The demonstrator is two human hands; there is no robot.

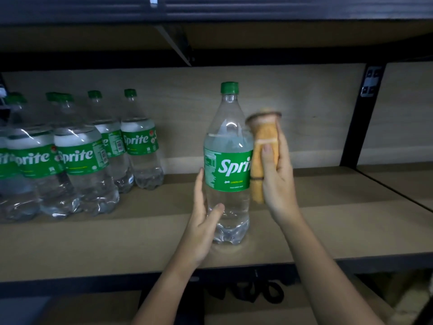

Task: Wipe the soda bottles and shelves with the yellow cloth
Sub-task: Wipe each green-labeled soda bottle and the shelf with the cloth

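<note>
Now the left hand (203,218) steadies the lone soda bottle (228,165) while the right hand (277,177) grips the yellow cloth (263,158) against its right side; next, probably wipe round it.

The head view is dim and murky, with the top and bottom edges falling almost to black, while the back panel (293,109) and shelf (117,235) catch a soft, even light from in front. Small white glints streak the shoulders of the bottles (77,156) at left and the nearer bottle (228,160), and the cloth (263,156) with its upper end is smeared by motion blur. Wide-angle distortion bows the shelf edges and the upright post (358,118) toward the sides, and the far-left bottles look soft.
</note>
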